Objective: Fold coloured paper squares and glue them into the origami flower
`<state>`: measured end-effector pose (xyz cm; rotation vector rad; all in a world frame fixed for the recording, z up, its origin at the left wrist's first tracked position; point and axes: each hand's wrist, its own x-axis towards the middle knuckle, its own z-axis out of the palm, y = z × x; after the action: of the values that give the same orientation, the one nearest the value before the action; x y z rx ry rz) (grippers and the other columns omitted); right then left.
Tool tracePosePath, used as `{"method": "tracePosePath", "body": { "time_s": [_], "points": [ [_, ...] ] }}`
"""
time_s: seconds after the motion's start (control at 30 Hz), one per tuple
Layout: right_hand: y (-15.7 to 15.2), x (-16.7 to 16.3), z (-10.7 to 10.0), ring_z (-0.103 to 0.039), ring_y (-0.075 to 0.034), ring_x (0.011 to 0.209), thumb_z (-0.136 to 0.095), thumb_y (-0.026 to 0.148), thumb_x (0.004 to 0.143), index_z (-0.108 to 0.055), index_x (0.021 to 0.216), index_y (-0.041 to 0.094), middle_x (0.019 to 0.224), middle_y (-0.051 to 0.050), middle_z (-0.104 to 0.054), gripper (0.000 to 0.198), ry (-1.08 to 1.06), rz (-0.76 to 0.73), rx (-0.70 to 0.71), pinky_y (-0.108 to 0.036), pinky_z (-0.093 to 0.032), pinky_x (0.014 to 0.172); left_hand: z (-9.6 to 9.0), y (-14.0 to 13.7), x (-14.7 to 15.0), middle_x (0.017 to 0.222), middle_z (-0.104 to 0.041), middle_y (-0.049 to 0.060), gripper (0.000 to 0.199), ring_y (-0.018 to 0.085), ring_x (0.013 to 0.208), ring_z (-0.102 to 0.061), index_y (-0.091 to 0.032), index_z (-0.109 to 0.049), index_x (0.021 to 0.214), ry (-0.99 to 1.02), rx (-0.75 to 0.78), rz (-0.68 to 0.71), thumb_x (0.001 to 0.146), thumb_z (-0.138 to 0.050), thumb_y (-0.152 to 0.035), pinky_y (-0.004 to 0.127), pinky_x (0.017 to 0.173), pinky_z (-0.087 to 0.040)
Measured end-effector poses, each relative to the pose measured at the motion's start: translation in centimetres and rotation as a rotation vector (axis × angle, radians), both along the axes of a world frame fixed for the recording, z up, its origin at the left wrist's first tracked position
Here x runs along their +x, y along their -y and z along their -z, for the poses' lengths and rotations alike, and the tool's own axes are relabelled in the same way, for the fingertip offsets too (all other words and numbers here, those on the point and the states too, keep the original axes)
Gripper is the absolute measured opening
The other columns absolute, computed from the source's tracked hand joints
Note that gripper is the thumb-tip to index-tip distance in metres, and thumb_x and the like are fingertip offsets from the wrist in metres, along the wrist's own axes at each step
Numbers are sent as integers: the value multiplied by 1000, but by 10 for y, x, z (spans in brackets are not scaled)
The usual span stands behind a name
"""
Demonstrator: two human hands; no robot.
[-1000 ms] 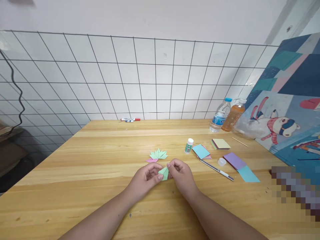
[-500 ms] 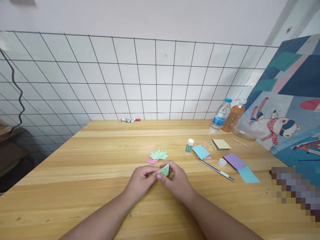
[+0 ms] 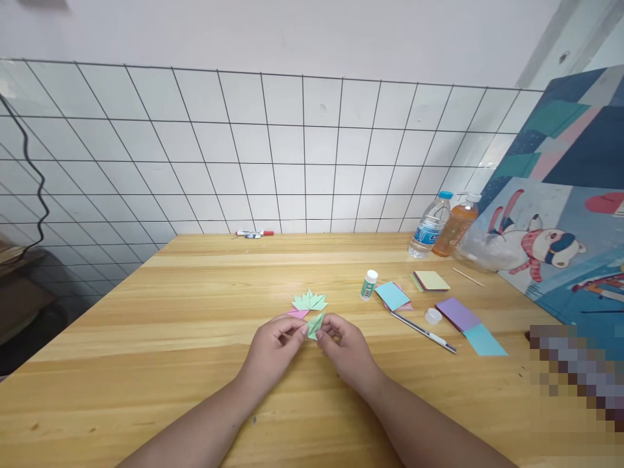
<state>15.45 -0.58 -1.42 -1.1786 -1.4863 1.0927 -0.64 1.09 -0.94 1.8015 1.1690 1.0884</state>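
Between my two hands is a small piece of folded green paper, raised just above the table. My left hand pinches its left edge between thumb and fingers. From the other side, my right hand grips the right edge, thumb in front and fingers curled behind. Just beyond the hands lies a pointed green folded-paper shape, fanned out like leaves. A pink folded-paper piece touches its lower left and is partly hidden by my left fingers.
To the right are a glue stick, blue paper squares, a utility knife, a white cap, purple paper and a yellow-topped paper stack. Farther back stand a water bottle and an orange drink bottle; markers lie by the wall.
The green paper has turned in my fingers and shifted slightly left. My left hand now covers more of the pink piece. Nothing else on the table has moved.
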Motion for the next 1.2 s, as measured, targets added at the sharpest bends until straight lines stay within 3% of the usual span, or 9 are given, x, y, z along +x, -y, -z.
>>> {"method": "tracePosePath", "body": {
  "time_s": [0.2, 0.37, 0.57, 0.7, 0.9, 1.03, 1.2],
  "points": [
    [1, -2, -1, -53, -13, 63, -53, 25, 76, -60, 76, 21, 69, 1, -59, 8, 40, 24, 3, -22, -40, 56, 2, 1, 1, 71, -63, 2, 17, 15, 65, -56, -18, -63, 76, 41, -115, -3, 77, -59, -35, 24, 60, -44],
    [4, -3, -4, -51, -12, 59, -58, 22, 71, -58, 78, 22, 67, 3, -57, 7, 147, 18, 51, -21, -38, 52, 4, 1, 1, 73, -67, 2, 17, 16, 67, -61, -18, -62, 79, 74, -184, 39, 77, -59, -34, 25, 63, -46],
    [3, -2, -5, -53, -11, 63, -57, 18, 72, -61, 97, 24, 83, 1, -64, 26, 157, 43, 62, -21, -41, 55, 2, 2, 3, 71, -67, 2, 15, 16, 65, -62, -18, -59, 79, 137, -241, 27, 74, -62, -32, 24, 57, -47],
    [4, -2, -4, -54, -12, 64, -56, 17, 72, -63, 93, 24, 85, 1, -65, 23, 183, 61, 75, -22, -42, 56, 2, 1, 3, 72, -66, 2, 14, 15, 65, -61, -18, -56, 78, 176, -278, 41, 73, -63, -29, 23, 57, -47],
    [2, -1, -2, -57, -13, 71, -49, 13, 72, -65, 92, 23, 89, -1, -65, 27, 180, 81, 79, -22, -44, 56, 2, 0, 3, 73, -66, 1, 26, 15, 67, -61, -18, -56, 95, 227, -293, 98, 71, -65, -27, 24, 60, -46],
    [0, 0, -1, -57, -13, 73, -48, 10, 72, -64, 92, 23, 87, -1, -65, 28, 175, 69, 87, -21, -46, 59, 2, 0, 3, 74, -65, 2, 16, 15, 68, -60, -17, -57, 83, 228, -318, 131, 73, -63, -27, 24, 61, -45],
    [4, -1, -1, -57, -12, 76, -54, 12, 71, -58, 109, 28, 97, 0, -62, 41, 187, 18, 137, -20, -48, 57, 3, -1, 3, 69, -63, 1, 16, 14, 62, -58, -16, -56, 83, 264, -375, 138, 75, -61, -29, 24, 60, -45]
  ]
}}
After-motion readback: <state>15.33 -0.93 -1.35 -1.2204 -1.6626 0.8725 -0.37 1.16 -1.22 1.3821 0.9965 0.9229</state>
